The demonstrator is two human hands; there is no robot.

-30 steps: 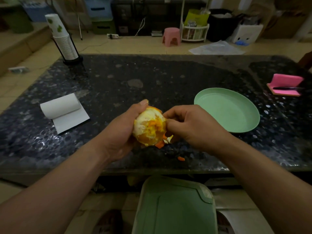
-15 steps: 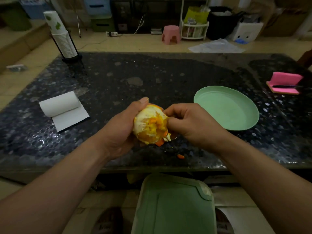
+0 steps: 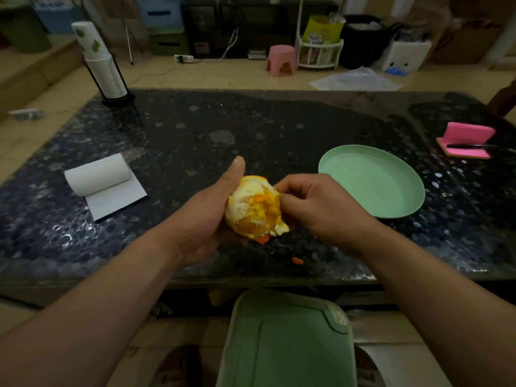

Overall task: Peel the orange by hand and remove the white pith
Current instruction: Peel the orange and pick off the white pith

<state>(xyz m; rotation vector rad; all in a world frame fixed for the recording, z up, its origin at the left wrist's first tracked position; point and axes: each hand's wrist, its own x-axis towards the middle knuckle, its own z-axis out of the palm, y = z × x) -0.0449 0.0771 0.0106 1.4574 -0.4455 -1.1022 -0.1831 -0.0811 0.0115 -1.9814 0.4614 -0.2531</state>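
Left hand (image 3: 205,216) cups round pithy orange (image 3: 252,210); right hand (image 3: 315,208) pinches it.

Dark speckled stone counter (image 3: 279,121): paper cup stack (image 3: 103,68) (in a black holder) at the far left corner, paper towel roll (image 3: 97,174) by the left edge, green plate (image 3: 371,182) right of middle, pink sponge (image 3: 469,134) at the right edge, orange peel scrap (image 3: 297,260) near the front edge.

Your left hand (image 3: 201,219) and right hand (image 3: 321,210) bare; forearms (image 3: 97,297) bare to lower frame corners. Dark shoe (image 3: 180,367) bottom centre, detail blurred.
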